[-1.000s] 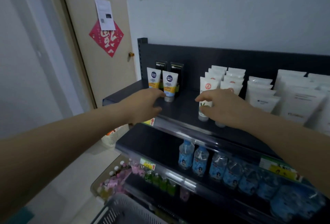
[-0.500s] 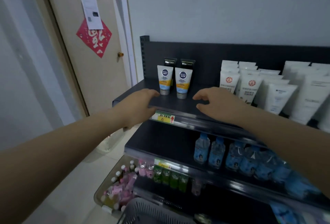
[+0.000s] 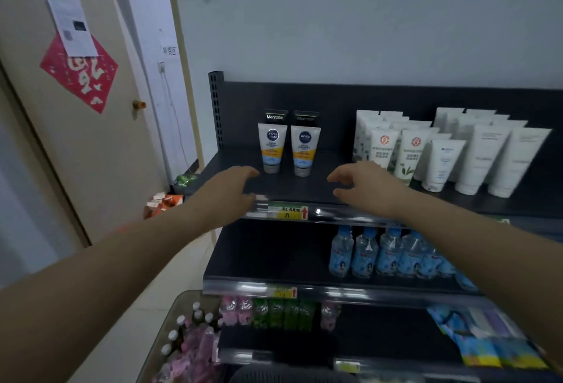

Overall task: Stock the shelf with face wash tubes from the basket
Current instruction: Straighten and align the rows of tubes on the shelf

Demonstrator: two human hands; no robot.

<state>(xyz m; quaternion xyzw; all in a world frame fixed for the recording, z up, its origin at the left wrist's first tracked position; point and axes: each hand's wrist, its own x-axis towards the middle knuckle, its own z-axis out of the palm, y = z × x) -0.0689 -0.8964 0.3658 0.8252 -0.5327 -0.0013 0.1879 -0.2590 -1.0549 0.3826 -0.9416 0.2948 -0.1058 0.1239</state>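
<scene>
Head view looks down two bare forearms toward a dark top shelf [image 3: 320, 190] in the middle of the frame. Left hand [image 3: 231, 187] hangs over the shelf's front lip with fingers loosely spread and nothing in it; right hand [image 3: 365, 190] is likewise empty, fingers fanned and slightly curled above the bare shelf floor. Two face wash tubes [image 3: 288, 146] with blue and yellow labels stand upright on their caps between the hands and slightly beyond them, just past the fingertips of both, touched by neither. To the right of centre stand rows of white tubes [image 3: 441, 151], the nearest just behind the right hand.

The step in hand looks like fetching the next tubes, since both hands are free. The basket [image 3: 292, 375] shows only as a dark mesh rim at the bottom edge of the frame, well below both hands, and its contents are hidden. Doing this well probably means drawing the hands straight back and down so the standing pair is not knocked, then setting new tubes cap-down in the open strip in front of that pair, labels facing out and lined up with them.
</scene>
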